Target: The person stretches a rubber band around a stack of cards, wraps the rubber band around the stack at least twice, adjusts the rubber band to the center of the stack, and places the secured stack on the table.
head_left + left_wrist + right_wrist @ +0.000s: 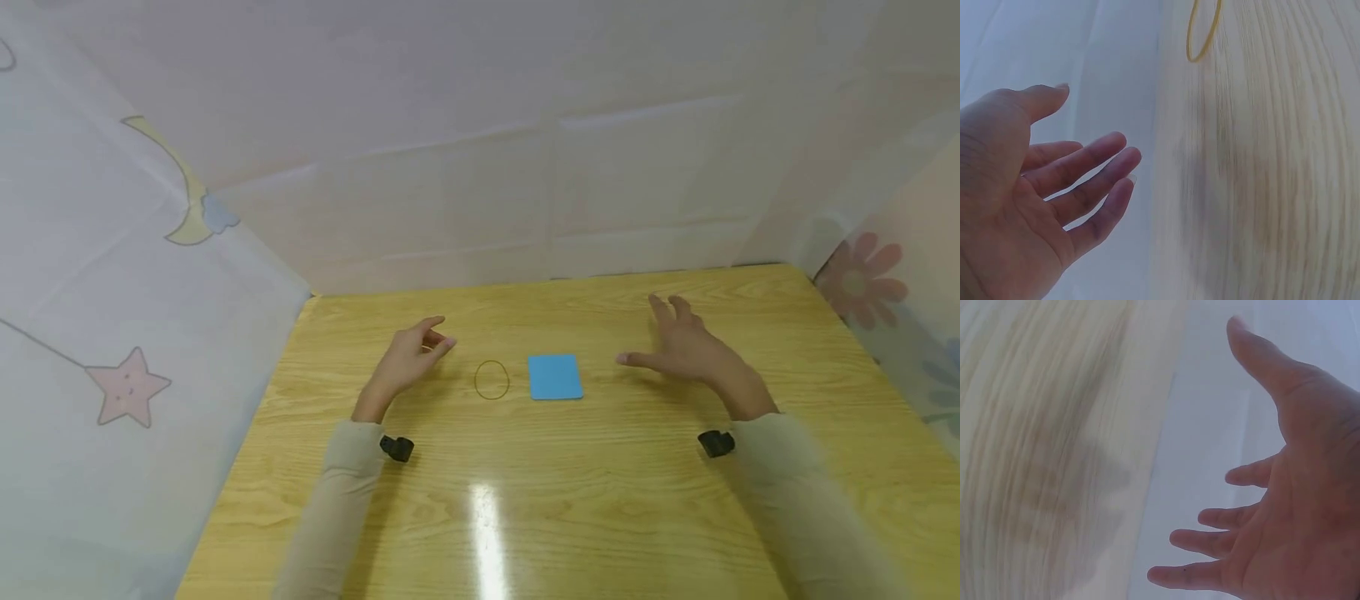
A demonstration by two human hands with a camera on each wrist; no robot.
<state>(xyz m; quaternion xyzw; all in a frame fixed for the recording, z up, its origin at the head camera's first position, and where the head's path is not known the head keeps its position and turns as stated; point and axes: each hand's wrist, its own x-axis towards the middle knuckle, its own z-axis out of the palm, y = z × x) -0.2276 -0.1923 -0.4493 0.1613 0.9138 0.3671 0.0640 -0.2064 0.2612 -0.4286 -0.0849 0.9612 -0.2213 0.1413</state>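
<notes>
A thin yellowish rubber band lies in a loop on the wooden table. Just right of it is a flat blue square, perhaps a pad of sticky notes. My left hand hovers left of the rubber band with relaxed, slightly bent fingers and holds nothing. In the left wrist view its palm faces the camera, and part of the band shows at the top. Right of the blue square, my right hand is held above the table, thumb and fingers spread, with nothing in its grasp.
Pale cloth or sheeting rises behind the table's far edge. Printed sheets stand at both sides, with a pink star on the left and a red flower on the right. Light glares off the near tabletop.
</notes>
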